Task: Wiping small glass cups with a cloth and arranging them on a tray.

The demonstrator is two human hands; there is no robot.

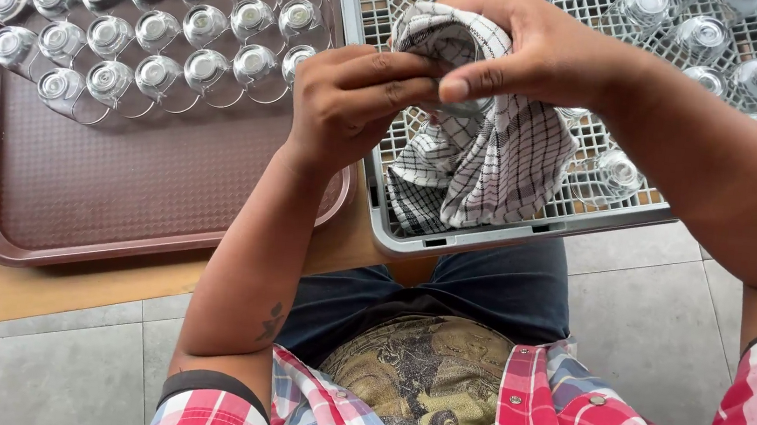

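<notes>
My left hand [353, 97] and my right hand [532, 46] meet over the near edge of a grey dish rack [378, 213]. Both grip a black-and-white checked cloth [497, 155] wrapped around a small glass cup [460, 107], of which only a sliver of rim shows under my right thumb. The cloth's loose end hangs down onto the rack. Left of my hands lies a brown tray [119, 185] carrying several upturned glass cups [159, 30] in rows along its far side.
More upturned glass cups [702, 36] stand in the rack's far right part, and one [617, 172] sits near its front edge. Tray and rack rest on a wooden table [61, 287]. Grey floor tiles [658, 317] lie below.
</notes>
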